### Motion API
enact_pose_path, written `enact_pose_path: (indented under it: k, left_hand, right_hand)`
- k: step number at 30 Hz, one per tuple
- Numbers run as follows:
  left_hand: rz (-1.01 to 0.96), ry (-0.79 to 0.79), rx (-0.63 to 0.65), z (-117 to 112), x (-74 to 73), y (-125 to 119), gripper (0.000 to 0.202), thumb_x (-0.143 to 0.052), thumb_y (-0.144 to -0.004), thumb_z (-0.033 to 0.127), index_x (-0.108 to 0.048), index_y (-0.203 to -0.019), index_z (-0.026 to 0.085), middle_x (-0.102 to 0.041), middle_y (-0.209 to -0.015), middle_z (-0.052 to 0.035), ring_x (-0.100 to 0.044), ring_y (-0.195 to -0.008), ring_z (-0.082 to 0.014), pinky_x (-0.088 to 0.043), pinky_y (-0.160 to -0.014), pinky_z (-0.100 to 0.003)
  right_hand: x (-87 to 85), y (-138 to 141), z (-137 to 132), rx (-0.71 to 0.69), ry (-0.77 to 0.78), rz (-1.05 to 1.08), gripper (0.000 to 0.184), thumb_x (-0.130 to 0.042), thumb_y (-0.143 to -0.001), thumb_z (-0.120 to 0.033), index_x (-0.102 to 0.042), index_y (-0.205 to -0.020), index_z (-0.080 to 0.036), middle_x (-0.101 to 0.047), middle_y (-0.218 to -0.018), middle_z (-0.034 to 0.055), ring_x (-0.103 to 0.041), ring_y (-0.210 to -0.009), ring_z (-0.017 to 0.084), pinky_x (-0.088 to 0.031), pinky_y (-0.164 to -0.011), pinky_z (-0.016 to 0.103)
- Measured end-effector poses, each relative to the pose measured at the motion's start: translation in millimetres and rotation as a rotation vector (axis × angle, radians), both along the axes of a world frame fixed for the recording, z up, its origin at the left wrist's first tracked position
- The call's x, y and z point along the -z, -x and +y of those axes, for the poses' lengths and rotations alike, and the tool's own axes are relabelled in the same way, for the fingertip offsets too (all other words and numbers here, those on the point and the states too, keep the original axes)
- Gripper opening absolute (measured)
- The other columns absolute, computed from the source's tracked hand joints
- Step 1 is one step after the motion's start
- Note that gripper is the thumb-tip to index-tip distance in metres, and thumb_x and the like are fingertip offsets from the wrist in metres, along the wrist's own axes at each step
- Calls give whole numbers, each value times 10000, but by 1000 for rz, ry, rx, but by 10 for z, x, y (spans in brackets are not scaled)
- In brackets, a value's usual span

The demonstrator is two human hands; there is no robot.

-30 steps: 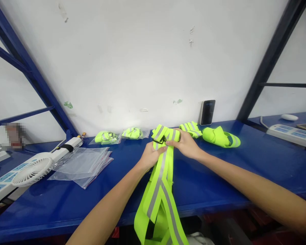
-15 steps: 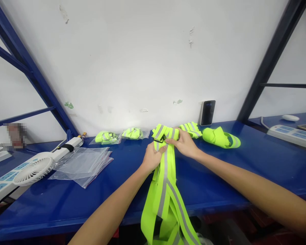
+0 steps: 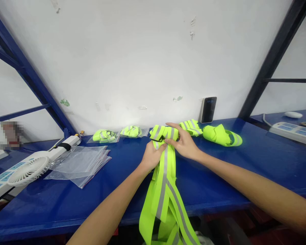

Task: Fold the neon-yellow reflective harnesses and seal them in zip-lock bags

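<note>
Yellow reflective straps (image 3: 164, 173) stretch, in the head view, from the middle of the blue table (image 3: 214, 180) past its near edge. The left hand (image 3: 153, 156) and right hand (image 3: 185, 142) both pinch the folded far end, thumbs on top, beside a black buckle (image 3: 156, 139). The webbing looks light, soft and limp, hardly fragile; the folded layers seem the best hold, since loose lengths would probably sag.

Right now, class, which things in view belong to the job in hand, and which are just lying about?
Likely belonging:
yellow-green straps, held by left hand and right hand
unbagged bundles
bagged bundles
clear bags

Likely lying about:
fan
left-side power strip
upright dark-screened device
</note>
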State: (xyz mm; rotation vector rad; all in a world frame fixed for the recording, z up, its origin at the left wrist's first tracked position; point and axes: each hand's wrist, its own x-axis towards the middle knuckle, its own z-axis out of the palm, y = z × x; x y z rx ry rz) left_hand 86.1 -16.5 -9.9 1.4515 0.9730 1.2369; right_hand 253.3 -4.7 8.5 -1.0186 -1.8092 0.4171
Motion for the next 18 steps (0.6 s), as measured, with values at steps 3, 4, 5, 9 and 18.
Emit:
enact_pose_path:
  k: [3, 4, 5, 9, 18]
  left_hand:
    - [-83, 129, 48, -33, -25, 17, 342, -771, -726, 336, -705, -982, 119, -744, -903, -84, -691, -809, -232, -519, -728, -312]
    - [-114, 163, 63, -48, -35, 25, 353, -792, -704, 328, -707, -973, 116, -744, -897, -85, -689, -793, -224, -518, -722, -308]
    - [-146, 194, 82, -65, -46, 33, 372, -812, -679, 316, -707, -974, 116, -743, -897, -85, -688, -784, -218, -518, -719, -306]
    - [-276, 278, 153, -152, -112, 49, 429, -874, -581, 262, -698, -943, 114, -731, -828, -69, -681, -724, -193, -520, -692, -292]
    - [-466, 317, 120, -205, -163, 44, 490, -740, -716, 545, -671, -944, 117, -702, -750, -57, -653, -645, -178, -502, -663, -293]
  right_hand:
    - [43, -13, -25, -50, -127, -75, 464, -622, -848, -260, -551, -1307, -253, -649, -1244, 73, -659, -976, 277, -533, -802, 388]
    - [64, -16, -22, -72, -175, -93, 437, -603, -863, -250, -556, -1298, -253, -650, -1238, 74, -645, -1034, 281, -526, -841, 394]
    - [86, -19, -13, -95, -218, -112, 422, -586, -877, -241, -554, -1297, -255, -655, -1215, 77, -636, -1055, 278, -520, -861, 398]
    - [152, -37, 45, -163, -319, -193, 384, -512, -929, -219, -543, -1307, -280, -653, -1033, 79, -630, -904, 243, -528, -794, 396]
    - [157, -57, 47, -225, -320, -271, 382, -484, -955, -263, -536, -1329, -313, -599, -1022, 79, -607, -876, 231, -528, -768, 371]
